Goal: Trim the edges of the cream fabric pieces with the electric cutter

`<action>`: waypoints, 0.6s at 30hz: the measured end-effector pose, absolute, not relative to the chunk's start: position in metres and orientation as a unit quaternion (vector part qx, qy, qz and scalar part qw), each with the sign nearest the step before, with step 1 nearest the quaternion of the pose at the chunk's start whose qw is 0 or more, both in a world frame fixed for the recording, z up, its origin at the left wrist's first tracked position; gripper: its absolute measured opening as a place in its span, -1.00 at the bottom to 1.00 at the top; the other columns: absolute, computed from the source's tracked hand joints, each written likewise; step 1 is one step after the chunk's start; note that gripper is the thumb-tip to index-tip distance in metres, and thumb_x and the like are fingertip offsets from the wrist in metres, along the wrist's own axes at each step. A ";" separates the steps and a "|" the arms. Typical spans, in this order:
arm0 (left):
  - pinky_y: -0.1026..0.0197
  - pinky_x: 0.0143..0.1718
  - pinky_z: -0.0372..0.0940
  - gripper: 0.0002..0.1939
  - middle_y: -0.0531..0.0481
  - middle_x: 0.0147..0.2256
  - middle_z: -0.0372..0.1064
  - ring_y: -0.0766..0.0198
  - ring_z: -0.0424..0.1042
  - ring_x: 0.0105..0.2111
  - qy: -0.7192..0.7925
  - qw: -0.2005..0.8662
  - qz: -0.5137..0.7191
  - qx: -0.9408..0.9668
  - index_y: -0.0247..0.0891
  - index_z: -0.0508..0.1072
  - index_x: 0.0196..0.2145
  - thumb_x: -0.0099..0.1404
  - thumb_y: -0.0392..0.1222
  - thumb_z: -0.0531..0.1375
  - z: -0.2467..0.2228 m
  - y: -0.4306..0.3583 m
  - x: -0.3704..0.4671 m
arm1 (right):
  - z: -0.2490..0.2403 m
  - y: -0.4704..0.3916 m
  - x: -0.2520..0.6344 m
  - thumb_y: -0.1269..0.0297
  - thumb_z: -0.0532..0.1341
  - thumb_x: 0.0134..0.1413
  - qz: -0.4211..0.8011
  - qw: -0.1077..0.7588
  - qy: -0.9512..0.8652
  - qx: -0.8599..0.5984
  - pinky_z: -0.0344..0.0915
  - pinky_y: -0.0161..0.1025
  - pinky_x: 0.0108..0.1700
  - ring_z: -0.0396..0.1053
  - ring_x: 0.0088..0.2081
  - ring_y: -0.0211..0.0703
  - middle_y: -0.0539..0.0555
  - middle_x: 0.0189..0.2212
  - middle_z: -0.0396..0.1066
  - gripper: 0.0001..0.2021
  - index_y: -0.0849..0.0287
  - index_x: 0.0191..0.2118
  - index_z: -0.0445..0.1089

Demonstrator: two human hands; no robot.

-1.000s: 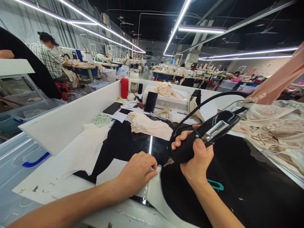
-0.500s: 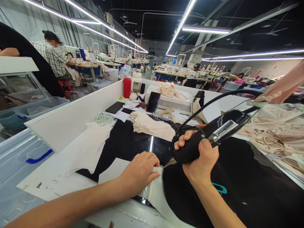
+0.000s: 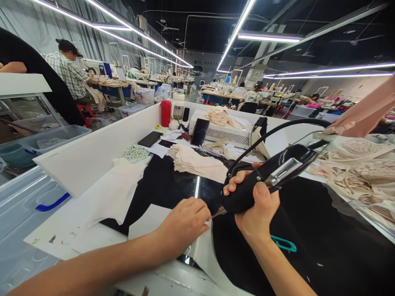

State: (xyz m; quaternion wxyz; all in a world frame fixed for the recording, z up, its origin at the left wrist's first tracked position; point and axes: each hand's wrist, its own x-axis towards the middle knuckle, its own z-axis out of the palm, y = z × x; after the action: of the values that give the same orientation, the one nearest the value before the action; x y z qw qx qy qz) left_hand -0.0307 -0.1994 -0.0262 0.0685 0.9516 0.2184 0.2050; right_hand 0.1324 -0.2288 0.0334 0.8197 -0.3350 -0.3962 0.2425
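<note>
My right hand point(image 3: 257, 205) grips a black corded handheld tool point(image 3: 274, 168) that has a silver metal lever on its side. Its narrow tip points down-left, close to my left fingertips. Pink fabric point(image 3: 364, 111) is tied at the tool's upper end. With fingers curled and pressed together, my left hand point(image 3: 188, 220) rests over a white sheet point(image 3: 148, 218) and a pale strip point(image 3: 197, 248) at the table's near side. Whatever lies between those fingertips is hidden. To the right of the white sheet spreads a black work surface point(image 3: 308, 218), with a teal clip-like loop point(image 3: 284, 243) on it.
A stack of cream fabric pieces point(image 3: 197, 162) lies ahead, with another pale piece point(image 3: 120, 193) to the left. Behind are two phones point(image 3: 200, 132), a red cup point(image 3: 166, 113) and a white vented box point(image 3: 230, 133). Cream fabric is heaped point(image 3: 364, 172) at right. Low white walls point(image 3: 92, 144) edge the table.
My left fingers have shifted slightly right, up to the tool's tip, and the thumb has drawn in against them. The tool and my right hand have moved slightly left.
</note>
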 end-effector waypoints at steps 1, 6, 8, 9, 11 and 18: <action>0.09 -0.10 0.35 -0.74 0.04 -0.19 0.45 0.14 0.46 -0.16 0.210 0.053 0.207 0.954 -0.24 0.41 -0.25 0.33 -0.28 0.46 -0.026 -0.200 -0.031 | 0.033 -0.229 0.132 0.01 0.45 0.05 0.241 0.819 -0.398 -0.336 0.40 -0.30 -0.49 0.33 -0.50 -0.28 -0.11 -0.43 0.39 -0.60 0.03 -0.09 0.37; 0.14 -0.11 0.32 -0.71 0.08 -0.23 0.46 0.20 0.46 -0.16 0.159 0.053 0.229 0.959 -0.24 0.39 -0.27 0.36 -0.19 0.46 -0.022 -0.203 -0.033 | 0.031 -0.229 0.133 0.03 0.46 0.05 0.230 0.818 -0.403 -0.340 0.41 -0.29 -0.49 0.34 -0.51 -0.27 -0.11 -0.43 0.41 -0.56 0.01 -0.01 0.37; 0.15 -0.15 0.31 -0.68 0.09 -0.26 0.44 0.21 0.44 -0.20 0.147 0.054 0.224 0.962 -0.24 0.38 -0.29 0.34 -0.15 0.47 -0.023 -0.206 -0.035 | 0.030 -0.230 0.133 0.03 0.46 0.05 0.230 0.819 -0.402 -0.339 0.41 -0.29 -0.49 0.34 -0.51 -0.27 -0.11 -0.42 0.40 -0.56 0.00 -0.01 0.38; 0.15 -0.19 0.31 -0.68 0.09 -0.28 0.43 0.22 0.43 -0.22 0.141 0.045 0.219 0.964 -0.24 0.37 -0.31 0.35 -0.15 0.47 -0.024 -0.208 -0.036 | 0.030 -0.230 0.133 0.03 0.47 0.05 0.230 0.819 -0.402 -0.339 0.40 -0.29 -0.49 0.34 -0.50 -0.27 -0.11 -0.42 0.39 -0.56 0.00 -0.02 0.38; 0.14 -0.26 0.29 -0.69 0.09 -0.31 0.41 0.21 0.40 -0.27 0.134 0.015 0.210 0.968 -0.24 0.36 -0.33 0.38 -0.17 0.44 -0.026 -0.210 -0.038 | 0.029 -0.230 0.133 0.03 0.48 0.04 0.227 0.819 -0.403 -0.339 0.40 -0.30 -0.49 0.34 -0.50 -0.27 -0.11 -0.41 0.38 -0.55 0.00 -0.02 0.38; 0.14 -0.25 0.33 -0.80 -0.01 -0.21 0.46 0.19 0.44 -0.22 0.117 -0.036 0.223 0.967 -0.24 0.38 -0.30 0.47 -0.28 0.31 -0.034 -0.213 -0.042 | 0.029 -0.229 0.132 -0.01 0.49 0.03 0.219 0.818 -0.407 -0.343 0.39 -0.29 -0.50 0.34 -0.50 -0.27 -0.10 -0.40 0.38 -0.52 0.00 0.00 0.38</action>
State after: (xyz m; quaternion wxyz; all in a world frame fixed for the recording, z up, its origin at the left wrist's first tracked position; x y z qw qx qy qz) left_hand -0.0422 -0.2135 -0.0337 -0.0356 0.9673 0.1168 0.2225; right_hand 0.1324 -0.2292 0.0288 0.8175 -0.3432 -0.4072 0.2193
